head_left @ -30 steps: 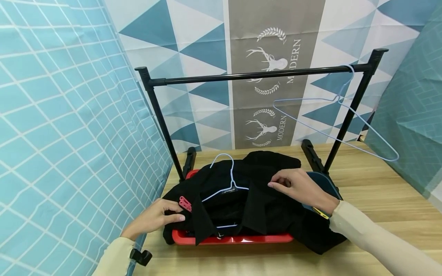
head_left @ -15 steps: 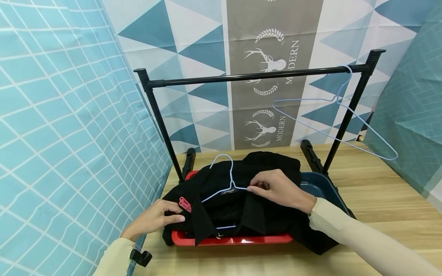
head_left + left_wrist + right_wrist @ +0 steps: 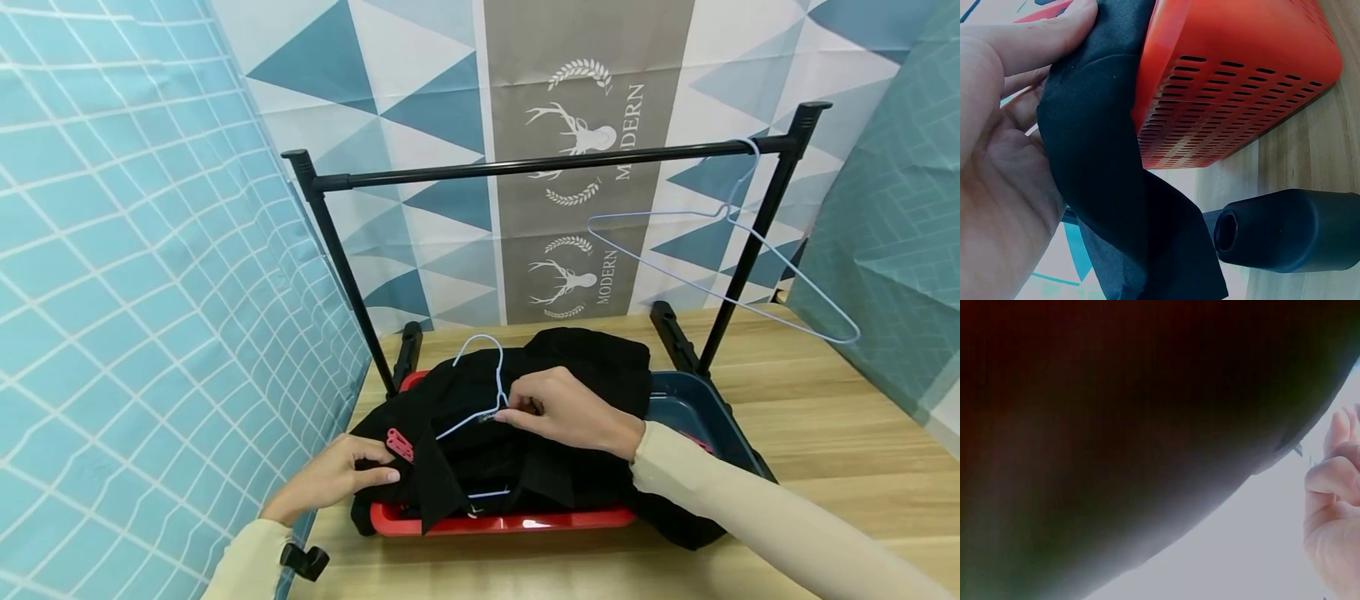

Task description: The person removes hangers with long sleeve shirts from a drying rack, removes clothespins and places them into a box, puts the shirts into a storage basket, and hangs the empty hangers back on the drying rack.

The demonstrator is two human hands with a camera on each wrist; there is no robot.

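A black collared shirt (image 3: 465, 392) lies over a red basket (image 3: 525, 522) in the head view, with a light blue hanger (image 3: 468, 421) inside its collar. The hanger's hook points up and back. My left hand (image 3: 341, 475) grips the shirt's left shoulder beside pink clothespins (image 3: 400, 445). Black cloth (image 3: 1094, 119) lies between that thumb and fingers in the left wrist view. With thumb and forefinger, my right hand (image 3: 562, 411) pinches the hanger just right of its neck, covering its right arm. The right wrist view is mostly dark and blurred, with the hand (image 3: 1335, 519) at its edge.
Behind the basket stands a black rack (image 3: 480, 171); another blue hanger (image 3: 720, 212) hangs at its bar's right end. A dark blue basket (image 3: 678, 400) sits right of the red one, on the wooden table (image 3: 810, 433). A tiled blue sheet (image 3: 150, 250) borders the left.
My right hand has moved left across the shirt, from its right side along the hanger's right arm to the neck. The left hand has kept its place.
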